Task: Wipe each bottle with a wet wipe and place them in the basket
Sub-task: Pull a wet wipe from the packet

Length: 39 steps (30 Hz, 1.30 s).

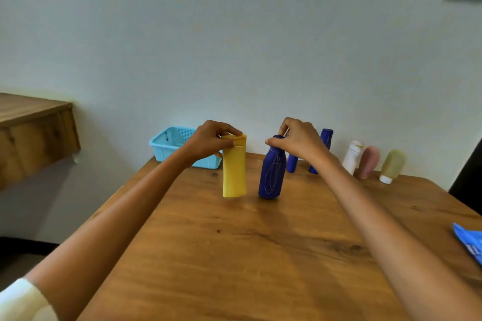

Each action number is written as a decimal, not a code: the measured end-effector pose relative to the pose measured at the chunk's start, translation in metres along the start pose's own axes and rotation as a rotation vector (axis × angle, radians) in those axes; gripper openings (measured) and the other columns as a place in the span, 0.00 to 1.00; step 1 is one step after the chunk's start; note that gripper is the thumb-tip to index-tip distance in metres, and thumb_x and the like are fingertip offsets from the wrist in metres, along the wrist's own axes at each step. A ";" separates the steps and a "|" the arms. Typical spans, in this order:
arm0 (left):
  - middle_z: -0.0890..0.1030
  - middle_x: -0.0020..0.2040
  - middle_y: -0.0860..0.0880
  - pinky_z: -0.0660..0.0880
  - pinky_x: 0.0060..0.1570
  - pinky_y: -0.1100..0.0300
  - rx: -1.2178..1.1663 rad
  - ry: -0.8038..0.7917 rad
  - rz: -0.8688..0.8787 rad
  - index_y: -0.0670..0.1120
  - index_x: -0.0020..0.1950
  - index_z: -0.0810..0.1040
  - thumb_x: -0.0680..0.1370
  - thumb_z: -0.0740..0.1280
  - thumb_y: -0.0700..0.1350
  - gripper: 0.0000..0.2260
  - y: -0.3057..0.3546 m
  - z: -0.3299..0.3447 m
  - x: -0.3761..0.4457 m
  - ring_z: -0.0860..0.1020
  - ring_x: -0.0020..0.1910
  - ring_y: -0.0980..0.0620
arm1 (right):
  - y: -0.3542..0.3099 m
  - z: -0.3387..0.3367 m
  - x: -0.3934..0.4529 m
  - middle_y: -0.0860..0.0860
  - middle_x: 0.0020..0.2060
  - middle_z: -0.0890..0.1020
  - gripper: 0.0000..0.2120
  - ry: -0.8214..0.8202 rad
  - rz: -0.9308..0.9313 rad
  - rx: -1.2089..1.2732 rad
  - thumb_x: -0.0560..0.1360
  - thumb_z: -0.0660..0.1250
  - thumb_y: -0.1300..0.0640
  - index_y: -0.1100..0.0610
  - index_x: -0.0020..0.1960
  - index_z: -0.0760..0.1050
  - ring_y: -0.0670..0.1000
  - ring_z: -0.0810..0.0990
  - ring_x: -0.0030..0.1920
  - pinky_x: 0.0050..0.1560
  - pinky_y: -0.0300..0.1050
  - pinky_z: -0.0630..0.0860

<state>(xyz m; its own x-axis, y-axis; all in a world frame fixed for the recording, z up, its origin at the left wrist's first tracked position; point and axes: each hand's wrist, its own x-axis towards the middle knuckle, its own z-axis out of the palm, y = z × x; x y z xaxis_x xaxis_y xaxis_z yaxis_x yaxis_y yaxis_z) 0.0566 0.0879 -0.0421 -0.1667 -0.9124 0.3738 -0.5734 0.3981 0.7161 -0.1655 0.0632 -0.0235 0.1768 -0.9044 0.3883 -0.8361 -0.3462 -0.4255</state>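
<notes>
left hand pinching the top edge of a yellow bottle, fingers and thumb curled over its cap end, bottle hanging upright with its base at or just off the wooden surface. right hand curled round the neck of a dark blue bottle, that one slightly tilted, base about touching the wood. both held by the top, probably to leave the bodies free for wiping and to bring the pair forward, away from the row at the back. something thin and pale poking up between the right fingers, too small to name.

light blue basket at the far left corner against the wall, partly behind the left wrist (contents not visible, seems to hold nothing so far). blue packet at the right edge, likely the wipes, well apart from both hands; no loose wipe in sight, so wiping judged not yet begun.

counted: seven bottles in all. two in hand. five at the back: two more dark blue, half hidden behind the right hand; one white; one pink; one olive, standing on its white cap. one basket, one packet.
</notes>
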 end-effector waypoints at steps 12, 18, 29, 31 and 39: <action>0.76 0.56 0.47 0.79 0.42 0.63 0.053 -0.041 0.040 0.53 0.59 0.76 0.77 0.66 0.40 0.13 0.005 -0.010 -0.060 0.76 0.54 0.50 | -0.022 -0.007 -0.046 0.50 0.39 0.78 0.16 -0.036 0.009 -0.075 0.72 0.69 0.45 0.56 0.48 0.71 0.47 0.74 0.36 0.34 0.41 0.68; 0.76 0.53 0.56 0.68 0.46 0.71 0.137 0.031 0.081 0.51 0.55 0.77 0.76 0.68 0.44 0.08 0.007 -0.002 -0.064 0.74 0.53 0.56 | -0.021 -0.005 -0.053 0.52 0.46 0.80 0.20 -0.047 0.017 -0.049 0.73 0.68 0.44 0.56 0.56 0.70 0.49 0.77 0.43 0.41 0.44 0.71; 0.77 0.57 0.48 0.66 0.56 0.58 0.344 0.393 0.400 0.48 0.57 0.78 0.77 0.65 0.44 0.09 0.068 0.037 -0.064 0.73 0.58 0.50 | -0.020 -0.008 -0.075 0.52 0.57 0.76 0.18 0.429 -0.084 -0.117 0.77 0.62 0.44 0.54 0.61 0.71 0.52 0.73 0.59 0.50 0.46 0.71; 0.77 0.54 0.47 0.67 0.53 0.58 0.301 0.440 0.462 0.47 0.57 0.78 0.77 0.63 0.41 0.10 0.101 0.065 -0.057 0.74 0.55 0.49 | -0.006 -0.023 -0.085 0.54 0.56 0.76 0.15 0.460 -0.056 -0.144 0.78 0.61 0.49 0.56 0.60 0.72 0.54 0.73 0.58 0.51 0.47 0.69; 0.69 0.68 0.43 0.72 0.58 0.51 0.087 0.009 0.330 0.42 0.69 0.66 0.76 0.62 0.41 0.21 0.174 0.243 -0.065 0.71 0.63 0.47 | 0.150 -0.077 -0.153 0.59 0.58 0.74 0.13 0.317 0.420 -0.236 0.75 0.61 0.60 0.58 0.59 0.71 0.61 0.72 0.61 0.58 0.52 0.69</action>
<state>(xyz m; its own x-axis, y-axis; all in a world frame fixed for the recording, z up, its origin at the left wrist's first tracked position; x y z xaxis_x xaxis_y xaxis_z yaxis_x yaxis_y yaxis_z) -0.2275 0.1930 -0.0851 -0.3474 -0.7350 0.5824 -0.5565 0.6614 0.5028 -0.3575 0.1686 -0.0840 -0.3294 -0.8205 0.4673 -0.9007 0.1245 -0.4163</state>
